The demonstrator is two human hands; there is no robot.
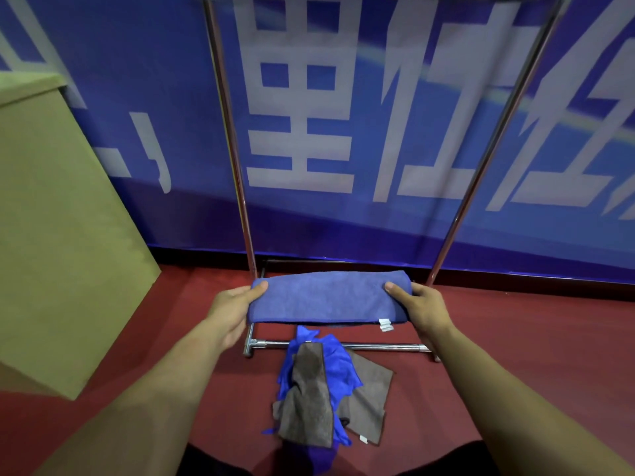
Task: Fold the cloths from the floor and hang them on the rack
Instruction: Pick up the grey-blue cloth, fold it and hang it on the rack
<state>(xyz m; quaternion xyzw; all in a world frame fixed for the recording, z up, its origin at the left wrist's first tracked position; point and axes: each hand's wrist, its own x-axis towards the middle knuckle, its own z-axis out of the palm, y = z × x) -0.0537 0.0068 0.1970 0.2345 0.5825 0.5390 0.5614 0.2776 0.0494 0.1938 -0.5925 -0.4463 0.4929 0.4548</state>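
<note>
A folded blue-purple cloth (326,297) is held flat in the air in front of me, with a white label at its lower right corner. My left hand (233,305) grips its left end and my right hand (419,305) grips its right end. Below it on the red floor lies a pile of cloths (326,389), brown and bright blue ones mixed. The metal rack (240,166) stands behind, with two upright poles and a base bar (378,345) on the floor. Its top rail is barely in view at the frame's upper edge.
A large tan cardboard box (58,235) stands at the left. A blue banner wall (343,115) with white characters runs behind the rack. Red floor (515,355) spreads on both sides of the pile.
</note>
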